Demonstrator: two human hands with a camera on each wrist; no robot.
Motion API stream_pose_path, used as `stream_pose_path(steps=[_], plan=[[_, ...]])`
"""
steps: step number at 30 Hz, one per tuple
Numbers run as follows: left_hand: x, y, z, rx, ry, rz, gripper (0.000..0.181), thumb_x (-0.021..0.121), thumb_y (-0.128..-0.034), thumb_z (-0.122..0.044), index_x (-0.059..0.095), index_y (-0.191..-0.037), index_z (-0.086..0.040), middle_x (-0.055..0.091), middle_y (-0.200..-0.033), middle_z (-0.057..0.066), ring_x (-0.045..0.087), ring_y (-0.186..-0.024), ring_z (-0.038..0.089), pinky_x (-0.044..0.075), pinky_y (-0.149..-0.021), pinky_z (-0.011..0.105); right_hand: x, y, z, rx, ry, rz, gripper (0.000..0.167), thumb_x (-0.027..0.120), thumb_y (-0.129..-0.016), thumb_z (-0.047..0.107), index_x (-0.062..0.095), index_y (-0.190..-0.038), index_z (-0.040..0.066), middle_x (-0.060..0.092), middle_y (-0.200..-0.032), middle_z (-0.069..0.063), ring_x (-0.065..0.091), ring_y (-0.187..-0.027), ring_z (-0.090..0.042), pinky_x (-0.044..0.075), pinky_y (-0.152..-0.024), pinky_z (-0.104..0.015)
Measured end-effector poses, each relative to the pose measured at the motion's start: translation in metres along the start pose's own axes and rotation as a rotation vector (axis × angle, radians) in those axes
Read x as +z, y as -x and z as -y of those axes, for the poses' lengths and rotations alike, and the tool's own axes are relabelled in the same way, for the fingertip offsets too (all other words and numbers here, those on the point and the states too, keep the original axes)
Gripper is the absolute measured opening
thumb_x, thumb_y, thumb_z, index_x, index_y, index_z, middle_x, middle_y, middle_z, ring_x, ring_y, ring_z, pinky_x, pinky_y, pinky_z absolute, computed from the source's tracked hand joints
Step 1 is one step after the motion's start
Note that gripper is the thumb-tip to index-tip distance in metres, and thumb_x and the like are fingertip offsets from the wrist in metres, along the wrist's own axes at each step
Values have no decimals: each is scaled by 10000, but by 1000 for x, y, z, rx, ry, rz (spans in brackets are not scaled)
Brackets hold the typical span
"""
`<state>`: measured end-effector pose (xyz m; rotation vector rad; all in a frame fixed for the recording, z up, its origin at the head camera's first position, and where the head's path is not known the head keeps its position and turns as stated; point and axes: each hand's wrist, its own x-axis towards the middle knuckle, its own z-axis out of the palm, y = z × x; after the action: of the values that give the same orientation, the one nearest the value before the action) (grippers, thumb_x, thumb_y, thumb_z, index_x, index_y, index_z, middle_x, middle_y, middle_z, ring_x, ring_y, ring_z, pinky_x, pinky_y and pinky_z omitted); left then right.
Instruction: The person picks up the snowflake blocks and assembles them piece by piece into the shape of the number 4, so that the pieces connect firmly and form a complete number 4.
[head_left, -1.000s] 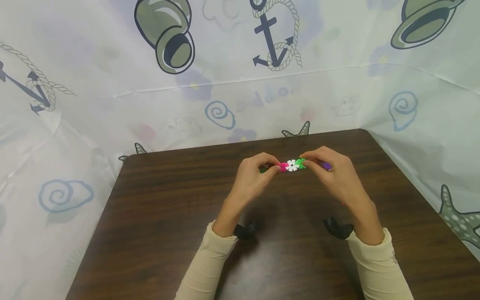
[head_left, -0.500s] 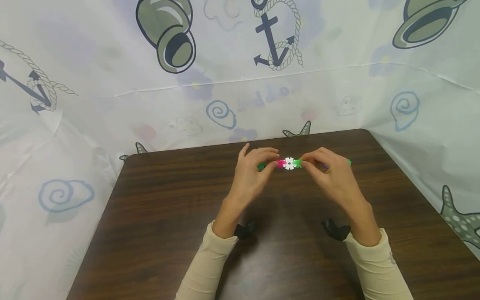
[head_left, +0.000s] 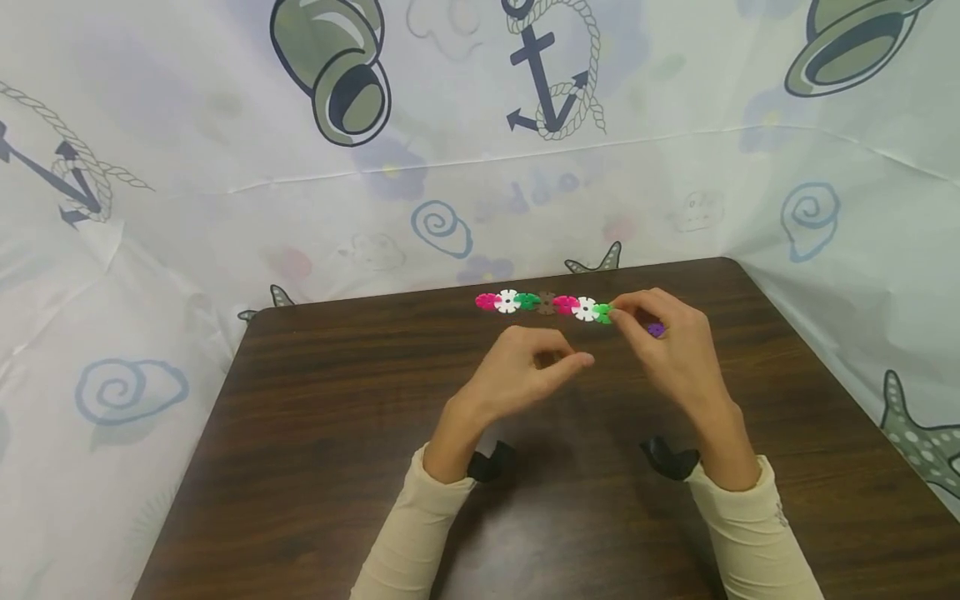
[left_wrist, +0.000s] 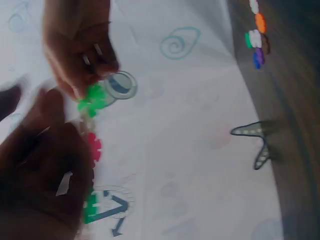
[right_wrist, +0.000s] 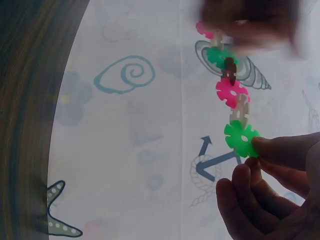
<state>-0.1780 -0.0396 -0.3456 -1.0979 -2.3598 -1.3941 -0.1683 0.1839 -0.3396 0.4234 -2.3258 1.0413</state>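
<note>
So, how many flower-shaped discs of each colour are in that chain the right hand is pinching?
Pink discs: 2
White discs: 2
Green discs, one darker and one brighter: 2
Brown disc: 1
Total in the chain: 7

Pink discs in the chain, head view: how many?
2: one pink disc at the left end, another pink disc between the brown disc and a white disc. The right hand may hide more.

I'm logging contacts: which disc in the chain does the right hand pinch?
The bright green disc ending the chain; the right hand pinches it, while the darker green disc sits mid-chain.
</note>
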Motion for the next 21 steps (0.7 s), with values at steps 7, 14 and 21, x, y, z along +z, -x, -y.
stream_pose_path(steps=[7,14,21], plan=[[7,-6,17,-269,-27,78,242,734,-967,-312,797,-1091,-114,769,-965,4,657,-779,151,558,-709,279,4,2,12,34,-77,36,74,727,-966,137,769,-1015,101,702,-873,0,576,-759,-71,476,-702,-111],[5,-7,25,-316,235,-56,180,744,-952,-253,787,-970,-79,688,-747,113,673,-717,281,521,-640,276,13,4,20,56,-144,65,71,727,-963,114,759,-1023,92,728,-889,-47,623,-801,-69,496,-741,-84],[4,-7,24,-340,350,-161,130,723,-947,-178,779,-949,-61,716,-758,144,703,-774,300,558,-703,301,21,6,23,100,-163,103,94,706,-987,172,736,-1033,96,739,-888,-51,678,-853,-115,510,-786,-84]])
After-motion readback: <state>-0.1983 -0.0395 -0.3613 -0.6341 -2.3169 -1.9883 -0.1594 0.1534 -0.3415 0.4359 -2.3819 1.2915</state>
